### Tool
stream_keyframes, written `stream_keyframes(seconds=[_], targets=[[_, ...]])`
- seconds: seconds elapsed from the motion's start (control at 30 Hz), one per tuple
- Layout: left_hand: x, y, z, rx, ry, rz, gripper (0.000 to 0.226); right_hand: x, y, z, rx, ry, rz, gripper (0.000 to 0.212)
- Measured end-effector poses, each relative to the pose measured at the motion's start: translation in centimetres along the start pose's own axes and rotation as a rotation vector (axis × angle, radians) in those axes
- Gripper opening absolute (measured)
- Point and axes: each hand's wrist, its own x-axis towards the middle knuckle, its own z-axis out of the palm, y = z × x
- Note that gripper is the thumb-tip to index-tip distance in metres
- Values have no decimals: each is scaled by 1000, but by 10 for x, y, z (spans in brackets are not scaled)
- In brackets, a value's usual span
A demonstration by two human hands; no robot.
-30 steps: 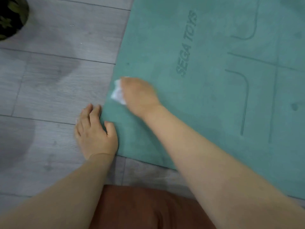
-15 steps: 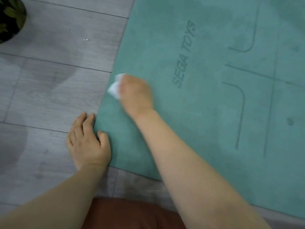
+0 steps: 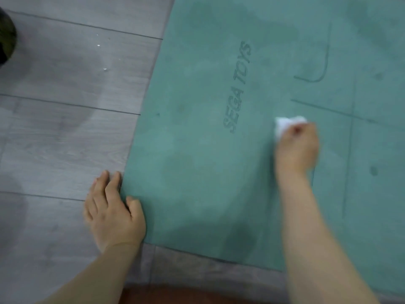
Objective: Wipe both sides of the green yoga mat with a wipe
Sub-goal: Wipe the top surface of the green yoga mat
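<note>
Right hand [image 3: 297, 148], fingers round wipe [image 3: 285, 126], now right of mat [image 3: 197, 172] lettering, no longer near left edge.

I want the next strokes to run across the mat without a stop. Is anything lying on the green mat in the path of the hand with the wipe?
Nothing visible does. The right hand presses the white wipe on the green yoga mat, whose surface shows only printed lettering and lines. The left hand rests at the mat's near corner, off to the side.

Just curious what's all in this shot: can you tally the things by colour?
Green: 1, the yoga mat
White: 1, the wipe gripped by the right hand
Dark: 1, a round object at the top left edge, cut off
Grey: 1, the plank floor
Total: 4
</note>
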Motion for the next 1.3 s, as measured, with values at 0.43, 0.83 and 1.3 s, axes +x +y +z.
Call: stream_keyframes(seconds=[0.43,0.83,1.3], targets=[[1,0,-2,19,-48,-17,65,64,58,-42,-340,-103,26,47],[0,0,-4,34,-70,-37,64,-94,-181,47,-211,-668,-1016,24],[2,1,-7,57,-98,-28,64,12,-84,22,52,-229,-216,34]])
